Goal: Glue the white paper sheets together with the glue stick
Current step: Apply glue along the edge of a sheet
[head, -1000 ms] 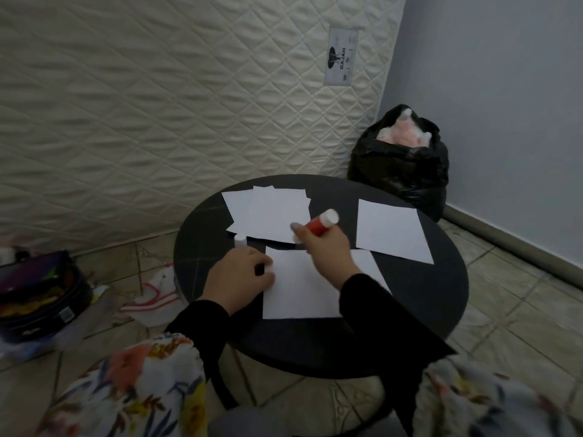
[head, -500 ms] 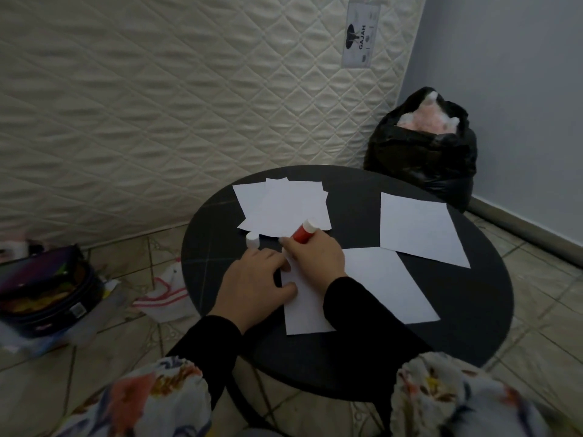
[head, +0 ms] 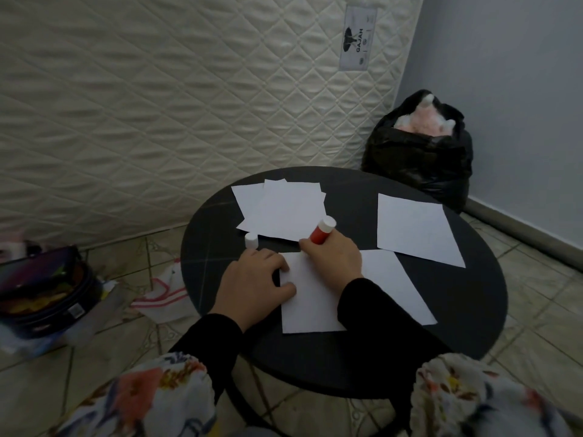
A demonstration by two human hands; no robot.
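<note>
On the round black table (head: 467, 326) a white paper sheet (head: 388, 288) lies in front of me. My right hand (head: 334, 260) grips a red glue stick (head: 321, 232) with a white end up, its lower tip hidden at the sheet's far left corner. My left hand (head: 252, 279) lies flat, fingers apart, pressing the sheet's left edge. A loose stack of white sheets (head: 284, 209) sits at the far left, and a single sheet (head: 413, 230) at the far right. The small white cap (head: 251, 240) stands near the stack.
A quilted mattress (head: 157, 105) leans against the wall behind the table. A black bag (head: 419, 159) with pink stuffing stands at the right corner. On the tiled floor at the left lie an open dark case (head: 41, 294) and a white cloth (head: 161, 294).
The view has shifted, so the table sits further right in the frame. My right hand with the glue stick has come down from above the stack onto the near sheet's far left corner.
</note>
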